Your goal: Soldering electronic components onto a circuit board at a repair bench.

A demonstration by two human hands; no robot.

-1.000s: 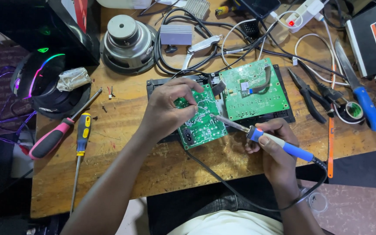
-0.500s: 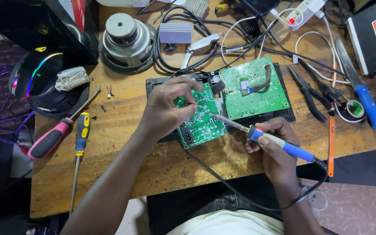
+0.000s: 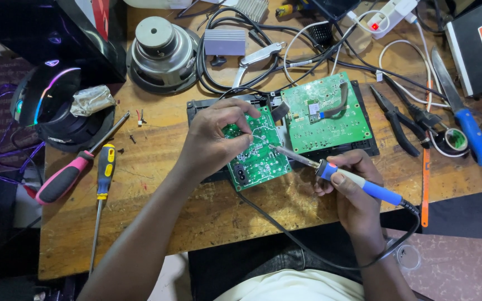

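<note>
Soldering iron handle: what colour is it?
Blue, on the soldering iron in the right hand; head view.

A loudspeaker driver (image 3: pixel 163 53) is set at the back of the wooden workbench (image 3: pixel 157 223), beside a small grey heatsink (image 3: pixel 225 42). 2 screwdrivers are laid at the left: a pink-handled one (image 3: pixel 65 178) and a yellow-and-black one (image 3: pixel 105 170). Black pliers (image 3: pixel 400 120), a blue-handled knife (image 3: pixel 464 114) and an orange hacksaw blade (image 3: pixel 425 187) are seen at the right.
</note>
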